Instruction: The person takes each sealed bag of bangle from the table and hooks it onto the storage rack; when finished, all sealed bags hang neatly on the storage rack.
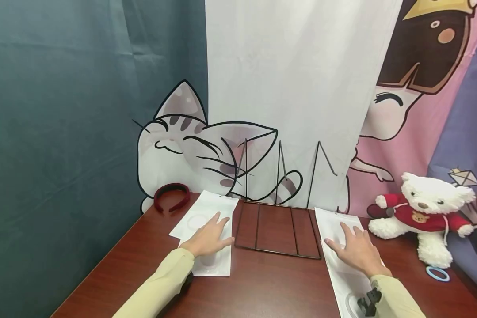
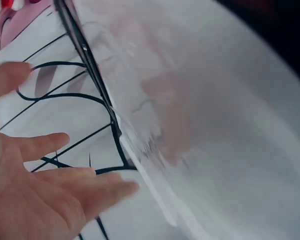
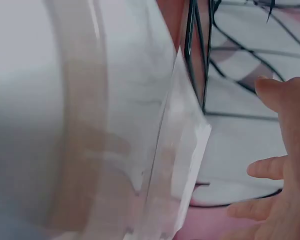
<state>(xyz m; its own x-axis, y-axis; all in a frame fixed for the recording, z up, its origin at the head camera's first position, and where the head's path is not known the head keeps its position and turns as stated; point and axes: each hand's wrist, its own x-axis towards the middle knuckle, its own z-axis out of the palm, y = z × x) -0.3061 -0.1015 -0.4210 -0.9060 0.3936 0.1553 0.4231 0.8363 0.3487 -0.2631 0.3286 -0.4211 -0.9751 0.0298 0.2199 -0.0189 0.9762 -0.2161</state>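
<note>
Over the left pair of flat white packets [image 1: 218,203], my left hand [image 1: 208,236] has its fingers spread and holds nothing. In the left wrist view, the same hand [image 2: 45,175] shows apart from a glossy packet surface [image 2: 205,120]. My right hand [image 1: 359,251] is over the right white packets [image 1: 333,269], fingers spread and nothing in its grasp. The right wrist view shows these fingers [image 3: 270,167] apart from a shiny packet [image 3: 125,75]. Between the hands, a black wire rack [image 1: 276,251] stands on the table, with three upright pointed dividers at its back.
A dark red headband [image 1: 172,187] lies at the table's back left. At the right sits a white teddy bear [image 1: 425,216] in a red top, with a light blue ring [image 1: 437,274] beside its foot. A printed curtain [image 1: 302,66] hangs behind the brown table [image 1: 274,287].
</note>
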